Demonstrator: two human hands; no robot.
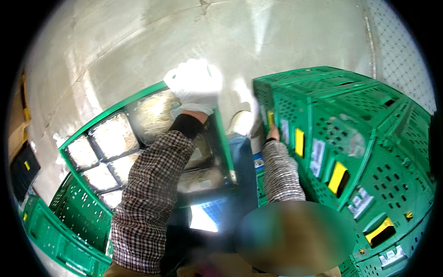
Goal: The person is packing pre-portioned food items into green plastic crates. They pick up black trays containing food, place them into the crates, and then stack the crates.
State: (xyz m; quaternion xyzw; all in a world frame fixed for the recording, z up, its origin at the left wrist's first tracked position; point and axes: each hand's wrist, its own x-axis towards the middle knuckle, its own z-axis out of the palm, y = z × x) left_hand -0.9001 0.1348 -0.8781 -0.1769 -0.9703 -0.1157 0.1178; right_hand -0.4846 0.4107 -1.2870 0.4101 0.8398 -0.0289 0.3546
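A green crate (113, 104) in front of me holds several black trays with clear tops and pale, stringy food, such as one large food tray (154, 113). My left hand (193, 85), in a white glove, is closed over the crate's far rim near its right corner; glare washes out its finger detail. On the right, my right hand (273, 133) reaches down to the side of a stack of green crates (323, 99). It touches the crate wall just below a yellow handle piece (271, 118). Its fingers are mostly hidden.
Other green crates (60, 235) stand at the lower left. A black box (25, 168) and cardboard (17, 111) are at the far left. My shoe (241, 123) and jeans leg (244, 159) show between crate and stack, on a pale concrete floor (221, 32).
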